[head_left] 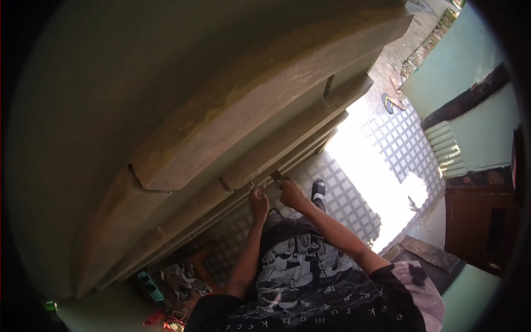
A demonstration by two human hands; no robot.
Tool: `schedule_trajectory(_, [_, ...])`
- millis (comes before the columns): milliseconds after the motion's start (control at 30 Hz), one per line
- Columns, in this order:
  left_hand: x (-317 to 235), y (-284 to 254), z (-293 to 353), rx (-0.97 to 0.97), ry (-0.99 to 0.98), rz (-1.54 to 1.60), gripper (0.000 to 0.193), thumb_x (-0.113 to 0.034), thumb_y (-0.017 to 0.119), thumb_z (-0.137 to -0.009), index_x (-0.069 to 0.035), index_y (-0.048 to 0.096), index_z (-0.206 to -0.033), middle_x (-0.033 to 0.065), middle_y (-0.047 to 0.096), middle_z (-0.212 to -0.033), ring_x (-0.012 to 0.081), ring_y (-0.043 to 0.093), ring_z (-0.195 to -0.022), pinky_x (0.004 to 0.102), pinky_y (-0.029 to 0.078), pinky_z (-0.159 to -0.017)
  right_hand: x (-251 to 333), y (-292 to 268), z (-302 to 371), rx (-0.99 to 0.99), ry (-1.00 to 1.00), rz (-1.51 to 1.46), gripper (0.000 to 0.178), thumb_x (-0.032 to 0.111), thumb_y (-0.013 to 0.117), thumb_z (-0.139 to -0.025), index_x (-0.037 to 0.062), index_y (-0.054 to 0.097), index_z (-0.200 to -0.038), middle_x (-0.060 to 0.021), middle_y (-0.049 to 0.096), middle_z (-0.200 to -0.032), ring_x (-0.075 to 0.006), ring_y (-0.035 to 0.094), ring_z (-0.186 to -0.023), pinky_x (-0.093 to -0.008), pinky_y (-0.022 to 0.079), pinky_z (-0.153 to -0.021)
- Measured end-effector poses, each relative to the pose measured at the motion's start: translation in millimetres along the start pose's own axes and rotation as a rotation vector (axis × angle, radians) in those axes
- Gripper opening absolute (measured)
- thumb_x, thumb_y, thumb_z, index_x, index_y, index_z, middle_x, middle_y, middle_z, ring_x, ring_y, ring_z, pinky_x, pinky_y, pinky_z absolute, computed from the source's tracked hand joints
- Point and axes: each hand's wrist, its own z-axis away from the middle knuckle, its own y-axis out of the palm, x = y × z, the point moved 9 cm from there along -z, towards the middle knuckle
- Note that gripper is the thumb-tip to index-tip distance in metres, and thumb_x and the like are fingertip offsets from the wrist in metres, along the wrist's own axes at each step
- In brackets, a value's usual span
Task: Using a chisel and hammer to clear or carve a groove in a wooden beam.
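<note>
My left hand (258, 202) is raised close to the wooden ledge (260, 163) in front of me. Its fingers are pinched around a thin, pale, stick-like piece (252, 185) whose kind I cannot make out. Just to the right, my right hand (293, 195) is closed around a small tool (276, 176) with a flat, squarish, brownish head. The handle is mostly hidden in my fist, so its exact kind does not show. The tool's head is near the ledge's lower edge; whether it touches is unclear.
A stepped structure of long boards fills the upper left, with a broken edge (138, 180). Below lies a checkered tile floor (354, 202), brightly sunlit at right. Sandals (391, 103) lie farther off. A brown wooden cabinet (478, 221) stands right; a teal tray (150, 286) and clutter lie lower left.
</note>
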Motion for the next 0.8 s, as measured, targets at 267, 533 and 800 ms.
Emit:
schedule_trajectory(267, [19, -13, 1, 0.128, -0.013, -0.043, 0.03, -0.003, 0.041, -0.077, 0.005, 0.062, -0.097, 0.025, 0.064, -0.1, 0.0383, 0.061, -0.098, 0.0433, 0.045, -0.089, 1, 9, 8, -0.165, 0.058, -0.064, 0.028, 0.005, 0.053, -0.074, 0.0026, 0.065, -0.1, -0.0256, 0.064, -0.092, -0.0428, 0.062, -0.092, -0.0493, 0.05, -0.079])
schedule_trajectory(533, [28, -14, 18, 0.278, 0.09, -0.048, 0.028, -0.004, 0.044, -0.078, -0.001, 0.063, -0.098, 0.0192, 0.065, -0.099, 0.0344, 0.061, -0.097, 0.0403, 0.046, -0.087, 32, 27, 21, -0.259, 0.198, -0.068, 0.041, 0.002, 0.05, -0.079, 0.008, 0.06, -0.119, -0.026, 0.064, -0.094, -0.0406, 0.063, -0.093, -0.0496, 0.051, -0.079])
schedule_trajectory(800, [36, -35, 25, 0.269, 0.044, -0.006, 0.027, -0.005, 0.045, -0.077, -0.004, 0.064, -0.097, 0.0177, 0.065, -0.098, 0.0331, 0.061, -0.098, 0.0401, 0.045, -0.088, 19, 15, 19, -0.295, 0.164, -0.057, 0.046, 0.004, 0.052, -0.078, 0.0099, 0.058, -0.122, -0.0242, 0.065, -0.096, -0.0396, 0.064, -0.094, -0.0484, 0.051, -0.08])
